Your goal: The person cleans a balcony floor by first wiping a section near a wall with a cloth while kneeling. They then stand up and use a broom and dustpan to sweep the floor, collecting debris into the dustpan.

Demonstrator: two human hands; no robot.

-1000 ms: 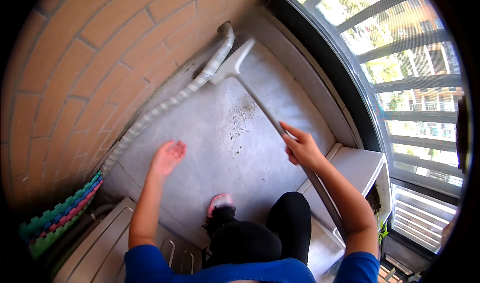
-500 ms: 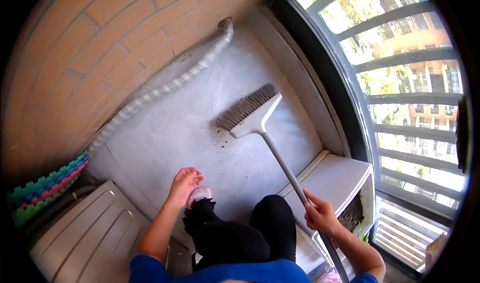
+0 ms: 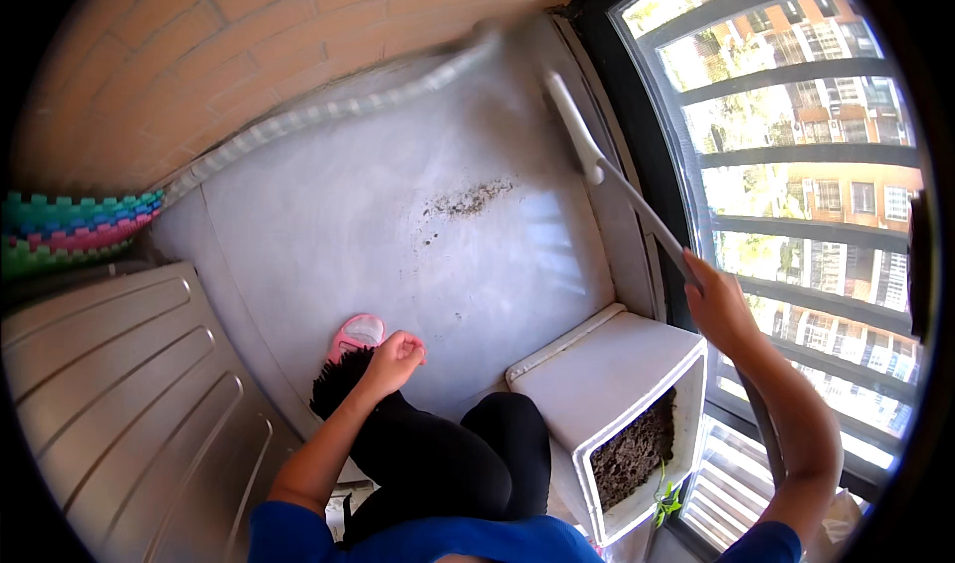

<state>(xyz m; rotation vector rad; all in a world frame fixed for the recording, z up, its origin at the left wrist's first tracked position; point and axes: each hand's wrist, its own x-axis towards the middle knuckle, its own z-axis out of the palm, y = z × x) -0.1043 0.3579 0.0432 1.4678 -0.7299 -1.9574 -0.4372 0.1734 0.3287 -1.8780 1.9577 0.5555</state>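
My right hand (image 3: 718,304) is wrapped around the grey handle of a broom (image 3: 642,215), on the right beside the window. The broom's white head (image 3: 572,120) is up against the low ledge under the window frame, tilted sideways; its bristles are blurred in shadow. A scattered patch of dark dirt (image 3: 468,201) lies on the grey floor (image 3: 328,225), left of the broom head and apart from it. My left hand (image 3: 395,364) hangs over my knee near my pink shoe (image 3: 358,334), fingers curled in and holding nothing that I can see.
A white planter box (image 3: 607,374) with soil and a green plant stands at lower right. A ribbed metal-coloured panel (image 3: 109,364) fills the lower left. Stacked foam mats (image 3: 80,227) and a wrapped hose (image 3: 298,120) line the brick wall. The barred window (image 3: 796,155) borders the right.
The broom has moved right and away from me, off the dirt patch to the window ledge. My left hand has curled and shifted slightly. The view has turned.
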